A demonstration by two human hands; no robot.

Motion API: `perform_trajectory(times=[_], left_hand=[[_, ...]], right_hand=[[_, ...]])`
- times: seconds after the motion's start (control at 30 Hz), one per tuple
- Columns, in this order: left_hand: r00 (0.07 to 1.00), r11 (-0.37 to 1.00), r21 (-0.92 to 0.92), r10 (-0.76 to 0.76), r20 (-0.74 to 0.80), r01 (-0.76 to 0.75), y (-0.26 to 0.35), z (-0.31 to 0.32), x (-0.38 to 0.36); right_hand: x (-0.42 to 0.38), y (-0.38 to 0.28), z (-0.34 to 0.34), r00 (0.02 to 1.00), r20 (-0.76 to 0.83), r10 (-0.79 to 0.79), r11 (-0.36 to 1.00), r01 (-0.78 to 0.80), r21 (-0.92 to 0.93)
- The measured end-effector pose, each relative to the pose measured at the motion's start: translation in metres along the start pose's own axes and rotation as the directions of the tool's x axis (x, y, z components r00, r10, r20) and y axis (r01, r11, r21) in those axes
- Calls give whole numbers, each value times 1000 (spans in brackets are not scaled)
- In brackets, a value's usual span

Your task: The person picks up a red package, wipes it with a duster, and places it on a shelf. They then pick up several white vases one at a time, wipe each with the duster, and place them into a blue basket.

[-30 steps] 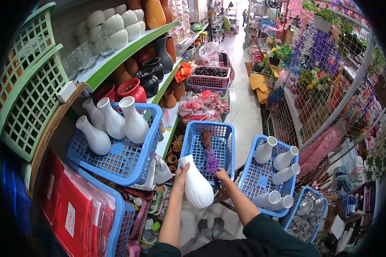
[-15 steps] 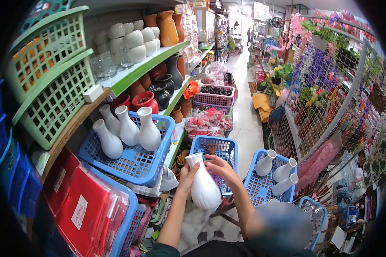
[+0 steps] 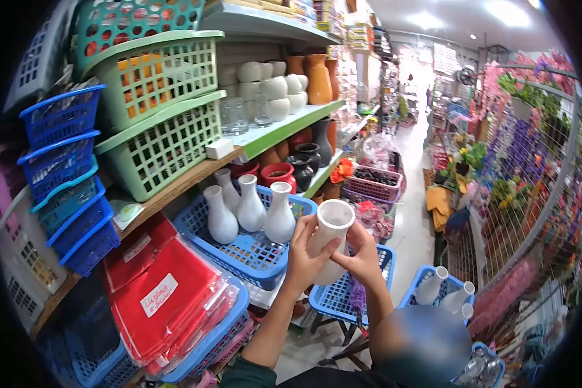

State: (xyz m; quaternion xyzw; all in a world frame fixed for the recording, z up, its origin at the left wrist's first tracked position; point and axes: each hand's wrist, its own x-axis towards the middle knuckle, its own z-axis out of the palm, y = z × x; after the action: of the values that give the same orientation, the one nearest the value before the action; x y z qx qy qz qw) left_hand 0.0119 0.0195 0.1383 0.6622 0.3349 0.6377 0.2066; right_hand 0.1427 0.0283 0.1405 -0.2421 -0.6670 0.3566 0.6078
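Observation:
A white vase (image 3: 330, 234) is held up in front of me between both hands, its round mouth tilted toward the camera. My left hand (image 3: 302, 255) wraps its left side, and my right hand (image 3: 363, 257) grips the right side. The thumbs lie on the near face, and the lower body is partly hidden. To the left, several white vases (image 3: 251, 210) stand in a blue basket (image 3: 255, 279). On the right, a second blue basket (image 3: 409, 296) holds more white vases (image 3: 432, 286), some leaning.
Another blue basket (image 3: 317, 304) with purple stuff stands below my hands. Red plastic-wrapped packs (image 3: 174, 297) lie at lower left, under green baskets (image 3: 165, 145). Shelves of pots line the left, and a wire rack (image 3: 530, 161) with artificial flowers the right. A blurred round shape (image 3: 422, 346) covers the bottom.
The vase has come up and tipped so its mouth faces me. My right hand has moved from beside the neck to grip the side. The view has swung left and up.

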Motion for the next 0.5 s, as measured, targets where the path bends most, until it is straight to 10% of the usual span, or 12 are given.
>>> perform_trajectory(times=[0.3, 0.5], left_hand=[[943, 935, 355, 104, -316, 16, -33, -43, 32], [853, 972, 190, -21, -521, 140, -72, -67, 42]], right_hand=[[91, 58, 59, 969, 221, -107, 987, 77, 140], [142, 109, 97, 866, 497, -58, 968, -74, 241]])
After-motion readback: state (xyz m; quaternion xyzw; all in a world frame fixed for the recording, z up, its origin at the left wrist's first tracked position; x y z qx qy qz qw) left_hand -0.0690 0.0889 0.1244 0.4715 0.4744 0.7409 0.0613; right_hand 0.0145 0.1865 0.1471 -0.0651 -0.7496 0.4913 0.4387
